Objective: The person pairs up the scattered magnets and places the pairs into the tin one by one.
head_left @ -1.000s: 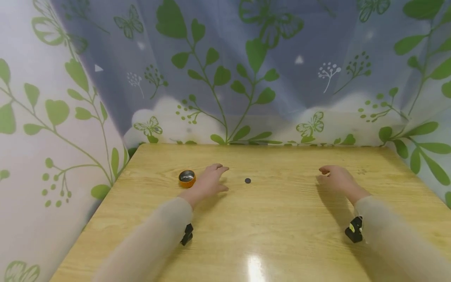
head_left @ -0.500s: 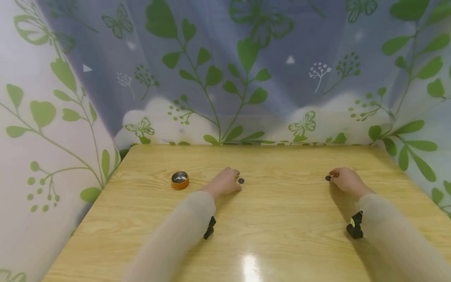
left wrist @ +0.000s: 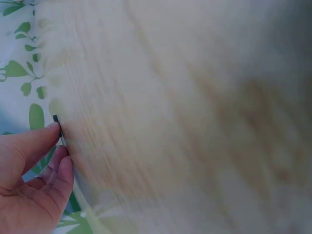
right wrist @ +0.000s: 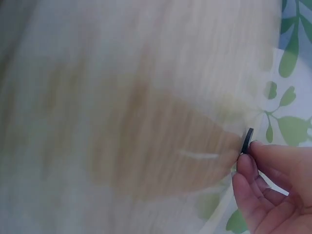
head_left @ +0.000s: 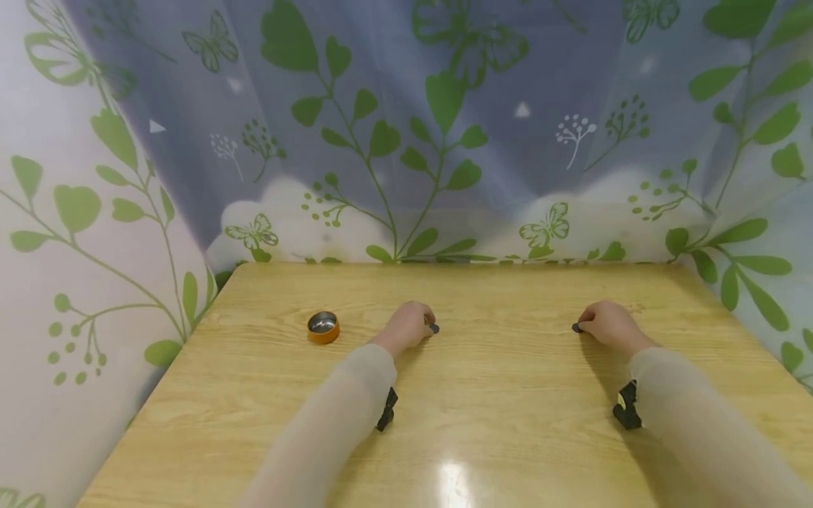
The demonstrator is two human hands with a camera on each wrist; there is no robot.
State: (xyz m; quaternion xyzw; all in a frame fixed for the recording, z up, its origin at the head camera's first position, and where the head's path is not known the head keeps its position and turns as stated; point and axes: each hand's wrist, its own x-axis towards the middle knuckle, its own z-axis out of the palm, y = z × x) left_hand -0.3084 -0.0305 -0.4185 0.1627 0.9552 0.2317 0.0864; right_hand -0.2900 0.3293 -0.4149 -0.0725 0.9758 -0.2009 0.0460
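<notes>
In the head view my left hand (head_left: 409, 326) is low over the middle of the wooden table, pinching a small dark round disc (head_left: 435, 329). The left wrist view catches this disc (left wrist: 57, 124) edge-on between thumb and fingers. Farther right, my right hand (head_left: 610, 326) holds a second dark disc (head_left: 576, 327) at its fingertips. Seen from the right wrist, that disc (right wrist: 247, 140) is thin and stands on edge, gripped by thumb and fingers. Whether either disc touches the table is hard to tell.
An orange bowl (head_left: 323, 328) with a shiny metal inside sits on the table (head_left: 502, 395), left of my left hand. Behind the table hangs a leaf-and-butterfly patterned curtain (head_left: 476, 141), which also covers the left and right sides.
My left hand has moved right, away from the bowl, and taken hold of the disc lying on the table. The right hand, with its disc, has shifted slightly left over the last half second.
</notes>
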